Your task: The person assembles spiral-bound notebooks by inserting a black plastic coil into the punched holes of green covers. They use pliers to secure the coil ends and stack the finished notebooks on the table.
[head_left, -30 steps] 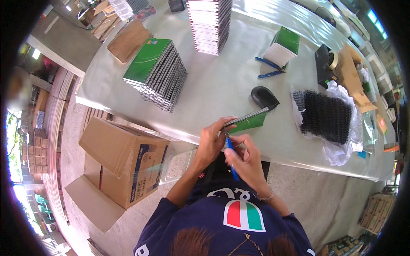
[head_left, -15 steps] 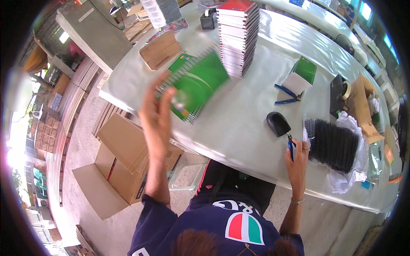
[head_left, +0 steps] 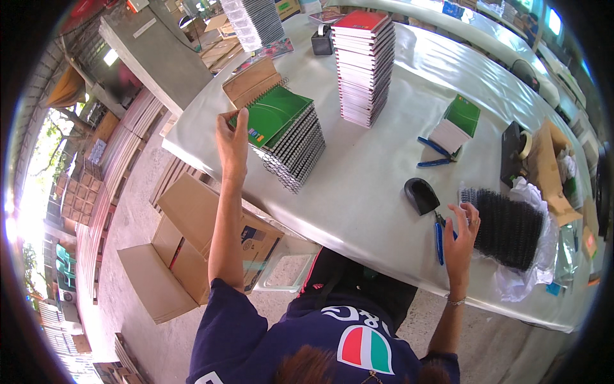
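Observation:
A green spiral notebook [head_left: 275,115] lies on top of a stack of wire-bound notebooks [head_left: 297,157] at the table's left. My left hand [head_left: 231,144] grips its left edge between thumb and fingers. At the right, my right hand [head_left: 459,240] is open with its fingers apart and slightly bent. Beside it lie blue-handled pliers [head_left: 439,242], their tip near a black rounded holder [head_left: 421,196]. A bundle of black wire spirals [head_left: 505,224] rests on white wrapping just right of that hand.
A tall stack of red-covered notebooks [head_left: 364,70] stands mid-table. Another pair of blue-handled pliers [head_left: 436,153] touches a small green-topped paper pile [head_left: 453,128]. A tape dispenser [head_left: 513,150] and torn carton [head_left: 555,169] are far right. An open cardboard box [head_left: 166,256] sits below the table's left edge.
The green notebook, tilted and blurred in mid-air before, now lies flat on the stack, with my left hand still on it. My right hand has let go of the pliers.

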The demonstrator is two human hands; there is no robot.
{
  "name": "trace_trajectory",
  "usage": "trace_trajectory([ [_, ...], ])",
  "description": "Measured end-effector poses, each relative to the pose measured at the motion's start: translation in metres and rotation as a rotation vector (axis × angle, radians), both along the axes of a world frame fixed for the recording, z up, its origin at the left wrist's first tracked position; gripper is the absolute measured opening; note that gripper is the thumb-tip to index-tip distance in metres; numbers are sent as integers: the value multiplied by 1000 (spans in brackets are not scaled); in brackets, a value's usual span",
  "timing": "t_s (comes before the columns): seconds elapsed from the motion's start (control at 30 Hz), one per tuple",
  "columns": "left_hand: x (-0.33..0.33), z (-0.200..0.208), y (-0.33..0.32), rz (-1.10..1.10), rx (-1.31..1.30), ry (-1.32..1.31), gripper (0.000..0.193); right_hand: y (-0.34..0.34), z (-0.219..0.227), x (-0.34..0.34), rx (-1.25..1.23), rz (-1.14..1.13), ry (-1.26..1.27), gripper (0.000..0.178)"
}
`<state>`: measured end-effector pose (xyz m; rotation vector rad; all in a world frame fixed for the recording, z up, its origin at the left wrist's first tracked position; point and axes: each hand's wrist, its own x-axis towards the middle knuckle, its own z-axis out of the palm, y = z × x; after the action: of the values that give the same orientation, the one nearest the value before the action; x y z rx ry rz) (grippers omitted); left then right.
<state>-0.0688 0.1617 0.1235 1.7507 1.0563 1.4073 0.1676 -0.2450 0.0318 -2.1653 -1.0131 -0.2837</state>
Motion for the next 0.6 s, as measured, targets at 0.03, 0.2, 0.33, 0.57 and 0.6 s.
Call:
trace_trajectory([
  [0.03, 1, -5, -1, -1, -30, -23, 41, 2, 4, 5, -11, 15, -19, 27],
  [0.2, 7, -32, 4, 112, -67, 55, 45, 17, 8, 45, -42, 33, -135, 25],
  [0.33, 10, -33, -3, 125, -109, 69, 44, 35, 23, 68, 104, 41, -38, 26],
  [0.57, 16, -29, -14, 48, -104, -33, 39, 65, 5, 147, 467, -77, 285, 46],
  [0.6, 13, -28, -15, 42, -112, -63, 39, 74, 5, 156, 526, -102, 309, 51],
])
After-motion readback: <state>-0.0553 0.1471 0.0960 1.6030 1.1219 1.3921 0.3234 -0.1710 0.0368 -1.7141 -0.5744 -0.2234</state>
